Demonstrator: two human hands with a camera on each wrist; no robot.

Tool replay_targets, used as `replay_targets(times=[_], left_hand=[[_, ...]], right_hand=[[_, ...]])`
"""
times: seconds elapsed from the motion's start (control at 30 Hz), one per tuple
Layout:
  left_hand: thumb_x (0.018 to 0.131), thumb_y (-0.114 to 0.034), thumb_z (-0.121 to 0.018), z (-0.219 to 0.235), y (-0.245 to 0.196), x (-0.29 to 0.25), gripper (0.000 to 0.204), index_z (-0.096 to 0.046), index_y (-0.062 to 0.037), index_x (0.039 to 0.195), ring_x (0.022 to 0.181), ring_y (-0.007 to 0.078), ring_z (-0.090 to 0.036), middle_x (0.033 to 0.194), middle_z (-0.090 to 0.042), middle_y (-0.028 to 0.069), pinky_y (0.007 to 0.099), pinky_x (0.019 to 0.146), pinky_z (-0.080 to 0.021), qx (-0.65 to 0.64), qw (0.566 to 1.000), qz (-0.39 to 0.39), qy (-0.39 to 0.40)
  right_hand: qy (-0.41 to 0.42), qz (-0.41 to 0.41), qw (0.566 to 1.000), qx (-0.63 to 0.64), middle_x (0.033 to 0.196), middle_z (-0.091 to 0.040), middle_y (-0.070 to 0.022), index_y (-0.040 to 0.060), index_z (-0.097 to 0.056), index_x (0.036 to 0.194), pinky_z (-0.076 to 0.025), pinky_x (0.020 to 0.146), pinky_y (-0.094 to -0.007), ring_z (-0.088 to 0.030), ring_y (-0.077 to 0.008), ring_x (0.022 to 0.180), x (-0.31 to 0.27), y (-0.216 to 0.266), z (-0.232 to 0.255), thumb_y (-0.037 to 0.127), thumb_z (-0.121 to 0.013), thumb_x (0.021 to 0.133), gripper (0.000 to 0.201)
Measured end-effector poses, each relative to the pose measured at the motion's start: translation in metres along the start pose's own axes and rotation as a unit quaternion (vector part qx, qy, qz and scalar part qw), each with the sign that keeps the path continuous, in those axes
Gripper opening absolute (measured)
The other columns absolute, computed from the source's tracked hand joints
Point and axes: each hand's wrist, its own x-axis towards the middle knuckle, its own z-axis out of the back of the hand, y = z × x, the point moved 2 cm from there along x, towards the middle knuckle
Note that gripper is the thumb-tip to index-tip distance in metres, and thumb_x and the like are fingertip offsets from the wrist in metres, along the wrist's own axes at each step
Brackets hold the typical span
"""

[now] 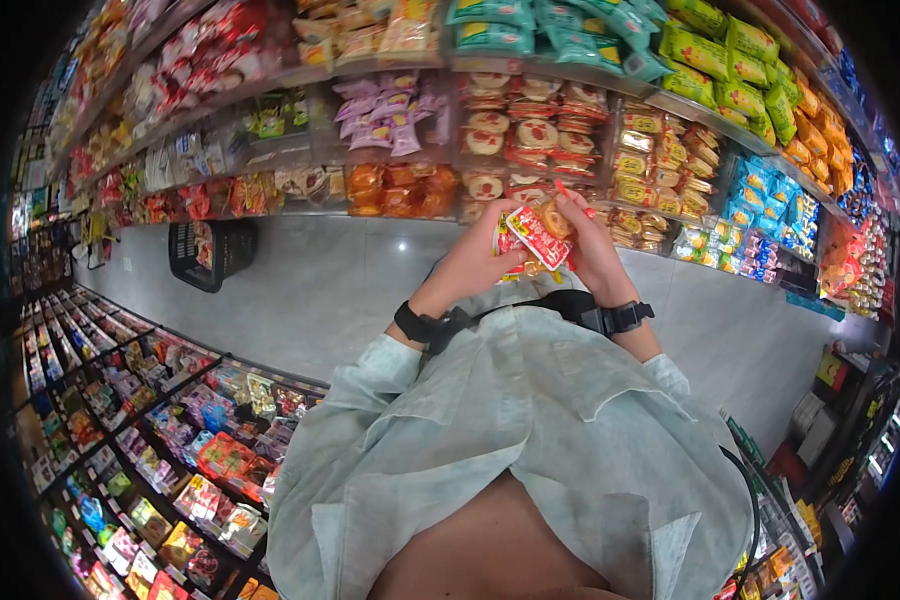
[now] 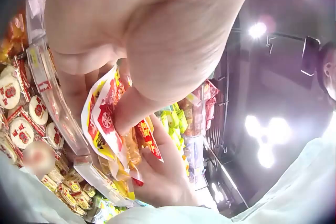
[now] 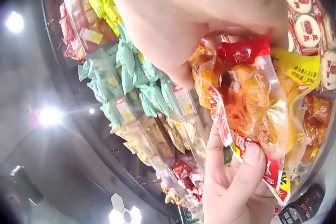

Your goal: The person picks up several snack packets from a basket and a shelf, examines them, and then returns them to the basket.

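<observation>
Both hands meet in front of the shelf on plastic snack packets. The left hand [image 1: 475, 255] grips a red, white and yellow snack packet [image 1: 538, 238], its thumb across the printed front. From the other side, the right hand [image 1: 595, 245] pinches the clear, red-ended part of a packet. Orange-brown food pieces [image 3: 247, 103] show through the clear plastic in the right wrist view. A yellow-ended packet [image 3: 296, 69] lies behind the first. The left thumb [image 2: 134, 111] presses on the red print in the left wrist view, where the fingers behind the packets are partly hidden.
Round white crackers in wrappers [image 1: 485, 140] fill bins just beyond the hands. Orange snack packets [image 1: 400, 190] sit in a low bin to their left. A black shopping basket [image 1: 210, 265] holding some packets stands on the grey floor. Another snack rack [image 1: 170, 430] is at the lower left.
</observation>
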Motion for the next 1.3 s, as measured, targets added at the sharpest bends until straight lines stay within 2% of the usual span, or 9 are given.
replay_targets(times=[0.1,0.2,0.3,0.37,0.5,0.7,0.97,1.2,1.3], left_hand=[[0.09,0.006,-0.066,0.029,0.027,-0.043,0.058,-0.039,-0.0069,0.14,0.107,0.0103,-0.058,0.12,-0.057,0.0046,0.0275,0.091,-0.051,-0.011,0.999,-0.03,-0.034],[0.09,0.008,-0.063,0.063,0.051,-0.103,0.056,-0.039,-0.0073,0.139,0.104,0.0099,-0.059,0.117,-0.056,0.0046,0.0274,0.089,-0.053,-0.023,0.997,-0.007,-0.071],[0.09,0.009,-0.062,0.092,0.082,-0.164,0.056,-0.039,-0.0082,0.139,0.105,0.0098,-0.058,0.117,-0.056,0.0045,0.0276,0.089,-0.053,-0.042,0.985,-0.056,-0.158],[0.091,0.009,-0.062,0.106,0.099,-0.206,0.057,-0.038,-0.0087,0.139,0.106,0.01,-0.058,0.117,-0.056,0.0043,0.0281,0.09,-0.053,-0.096,0.969,-0.032,-0.224],[0.092,0.009,-0.062,0.125,0.128,-0.277,0.058,-0.038,-0.0101,0.141,0.109,0.0119,-0.059,0.119,-0.057,0.0051,0.0292,0.093,-0.053,-0.178,0.921,-0.056,-0.342],[0.095,0.003,-0.062,0.13,0.14,-0.341,0.056,-0.037,-0.0114,0.144,0.113,0.0161,-0.062,0.127,-0.059,0.0083,0.0311,0.096,-0.053,-0.367,0.806,-0.085,-0.457],[0.095,0.004,-0.059,0.171,0.17,-0.395,0.058,-0.035,-0.0107,0.146,0.116,0.0181,-0.062,0.131,-0.058,0.0104,0.0323,0.099,-0.052,-0.375,0.716,-0.045,-0.586],[0.096,0.004,-0.058,0.267,0.17,-0.426,0.057,-0.034,-0.0091,0.146,0.116,0.0206,-0.062,0.132,-0.057,0.0135,0.0329,0.1,-0.053,-0.354,0.669,-0.01,-0.653],[0.097,0.003,-0.058,0.315,0.162,-0.44,0.057,-0.034,-0.0089,0.147,0.117,0.0212,-0.062,0.133,-0.056,0.0147,0.0333,0.099,-0.054,-0.332,0.665,0.005,-0.669]], right_hand=[[-0.007,-0.011,1.0,-0.009,0.108,-0.065,0.0005,0.0108,-0.06,0.116,-0.052,0.086,-0.0284,-0.064,-0.01,0.099,-0.021,-0.028,-0.043,0.021,-0.062,0.103,0.017],[0.005,-0.016,0.998,-0.066,0.106,-0.066,0.0013,0.0116,-0.061,0.112,-0.051,0.088,-0.0296,-0.063,-0.0097,0.1,-0.035,-0.068,-0.082,0.021,-0.062,0.103,0.013],[0.041,-0.042,0.987,-0.152,0.107,-0.066,0.0025,0.0122,-0.062,0.11,-0.05,0.088,-0.0287,-0.062,-0.0087,0.101,-0.032,-0.106,-0.107,0.022,-0.063,0.103,0.012],[0.08,-0.056,0.975,-0.199,0.107,-0.066,0.0035,0.0123,-0.063,0.11,-0.049,0.088,-0.0286,-0.061,-0.0084,0.1,-0.029,-0.13,-0.131,0.021,-0.064,0.102,0.012],[0.146,-0.087,0.947,-0.273,0.104,-0.065,0.0062,0.0147,-0.063,0.11,-0.047,0.08,-0.0244,-0.059,-0.0044,0.093,-0.023,-0.171,-0.187,0.025,-0.069,0.1,0.015],[0.216,-0.166,0.898,-0.346,0.096,-0.063,0.0072,0.017,-0.063,0.104,-0.043,0.068,-0.02,-0.053,-0.002,0.078,-0.011,-0.228,-0.266,0.032,-0.069,0.1,0.016],[0.173,-0.311,0.901,-0.249,0.098,-0.064,-0.0019,0.0081,-0.064,0.107,-0.052,0.067,-0.0223,-0.058,-0.0095,0.078,0.052,-0.305,-0.342,0.024,-0.065,0.101,0.017],[0.096,-0.404,0.9,-0.132,0.1,-0.061,-0.0074,0.0045,-0.058,0.108,-0.056,0.073,-0.0262,-0.06,-0.0142,0.082,0.166,-0.397,-0.419,0.014,-0.067,0.098,0.016],[0.056,-0.333,0.938,-0.079,0.097,-0.061,-0.0074,0.0035,-0.061,0.106,-0.057,0.077,-0.028,-0.06,-0.015,0.083,0.214,-0.424,-0.471,0.013,-0.068,0.096,0.016]])
